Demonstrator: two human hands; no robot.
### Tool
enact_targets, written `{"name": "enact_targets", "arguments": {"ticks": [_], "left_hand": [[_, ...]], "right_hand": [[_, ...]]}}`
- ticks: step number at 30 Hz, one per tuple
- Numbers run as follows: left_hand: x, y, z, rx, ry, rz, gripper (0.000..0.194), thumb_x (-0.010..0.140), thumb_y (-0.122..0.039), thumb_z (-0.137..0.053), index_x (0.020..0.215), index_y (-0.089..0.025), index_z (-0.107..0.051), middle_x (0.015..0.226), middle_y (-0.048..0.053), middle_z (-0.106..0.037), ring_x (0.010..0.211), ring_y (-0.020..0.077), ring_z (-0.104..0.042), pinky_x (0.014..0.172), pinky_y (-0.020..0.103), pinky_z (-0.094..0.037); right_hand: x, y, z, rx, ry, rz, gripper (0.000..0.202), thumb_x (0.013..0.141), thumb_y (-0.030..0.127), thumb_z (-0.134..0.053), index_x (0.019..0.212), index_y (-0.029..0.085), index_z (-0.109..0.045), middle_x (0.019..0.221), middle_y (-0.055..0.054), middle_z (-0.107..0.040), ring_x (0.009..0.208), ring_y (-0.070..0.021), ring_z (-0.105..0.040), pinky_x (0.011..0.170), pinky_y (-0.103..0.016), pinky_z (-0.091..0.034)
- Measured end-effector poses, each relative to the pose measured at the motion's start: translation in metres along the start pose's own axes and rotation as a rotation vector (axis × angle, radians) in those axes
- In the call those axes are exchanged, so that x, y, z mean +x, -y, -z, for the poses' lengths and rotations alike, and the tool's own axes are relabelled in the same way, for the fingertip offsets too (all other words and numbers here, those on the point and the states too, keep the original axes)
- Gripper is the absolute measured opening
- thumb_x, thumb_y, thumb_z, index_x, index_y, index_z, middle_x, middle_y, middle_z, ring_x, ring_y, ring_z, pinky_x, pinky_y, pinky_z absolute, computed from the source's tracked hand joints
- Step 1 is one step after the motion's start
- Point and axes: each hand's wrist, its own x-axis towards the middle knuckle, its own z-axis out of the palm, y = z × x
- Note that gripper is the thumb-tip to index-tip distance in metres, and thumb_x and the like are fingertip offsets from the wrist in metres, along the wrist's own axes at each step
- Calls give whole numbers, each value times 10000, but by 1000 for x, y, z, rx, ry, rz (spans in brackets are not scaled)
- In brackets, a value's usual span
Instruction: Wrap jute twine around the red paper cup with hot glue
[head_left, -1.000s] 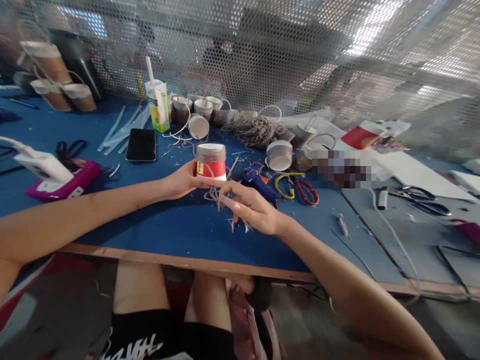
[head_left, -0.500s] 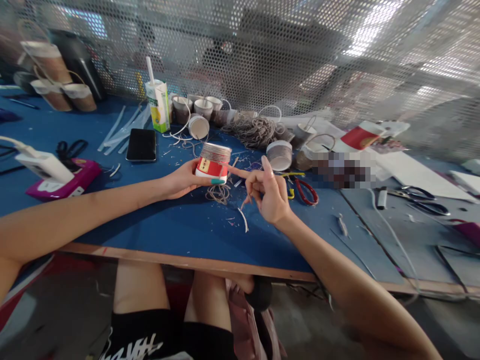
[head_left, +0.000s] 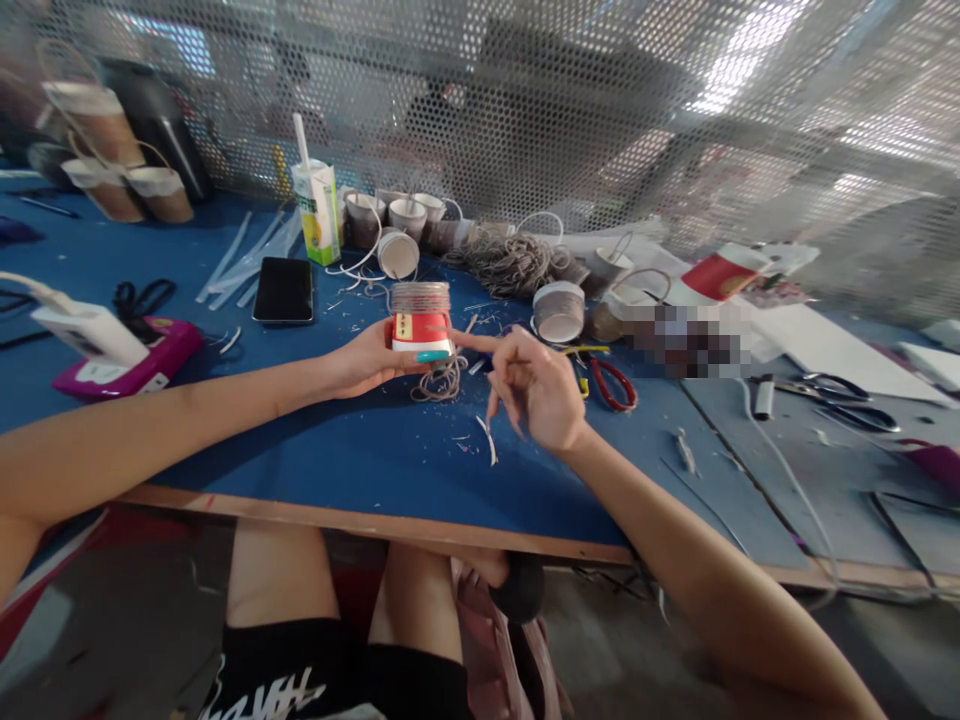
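My left hand (head_left: 367, 360) is closed around a red and white paper cup (head_left: 422, 328), its thumb with a teal nail lying across the lower part. Rows of grey-brown cord (head_left: 420, 298) circle the upper end of the cup. Beside it, my right hand (head_left: 541, 385) stretches its index finger to the cup's right side, apparently touching it. The other fingers of that hand are bent and apart, with nothing visible in them. A loose coil of cord (head_left: 439, 384) lies on the blue tabletop (head_left: 315, 450) just below the cup.
Behind stand several cord-wrapped cups (head_left: 407, 217), a heap of cord (head_left: 504, 262) and a drink carton (head_left: 316, 212). A phone (head_left: 283, 291) and purple power strip (head_left: 135, 355) lie left. Red-handled pliers (head_left: 613, 385) and scissors (head_left: 847, 400) lie right. Perforated metal sheeting (head_left: 570, 120) rises behind.
The cup has shifted slightly left and its cord-wrapped end has levelled. My right hand has rolled over, its raised thumb coming down, while its index finger stays at the cup.
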Motion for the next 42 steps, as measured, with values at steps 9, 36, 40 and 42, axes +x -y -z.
{"name": "enact_targets", "arguments": {"ticks": [9,36,40,42], "left_hand": [[-4,-1,7,18,89,33,657,617,-188,-990,1205,-164,-697,1134,106,-806,1054,239,-777,1001,394,-608],[-2,1,10,37,203,37,652,604,-192,-996,1201,-178,-736,1125,98,-825,1024,218,-786,950,340,-611],[-3,-1,10,59,245,25,643,620,-191,-976,1218,-173,-741,1190,129,-815,1058,233,-782,951,343,-610],[-4,-2,10,76,266,15,664,620,-203,-972,1242,-180,-741,1228,137,-804,1090,252,-775,978,369,-598]], "right_hand": [[8,-1,2,138,-49,-135,574,962,654,-546,563,245,-491,642,-13,-717,266,-49,-279,308,-271,-470],[1,-4,-1,-6,-31,23,539,981,677,-554,682,230,-521,856,-43,-814,326,-58,-433,409,-265,-554],[4,0,-4,8,-335,101,577,940,643,-608,552,240,-464,659,-27,-765,264,-44,-304,319,-241,-440],[3,2,-5,-10,-385,118,597,937,653,-595,532,240,-448,696,-44,-783,270,-41,-290,318,-249,-427]]}}
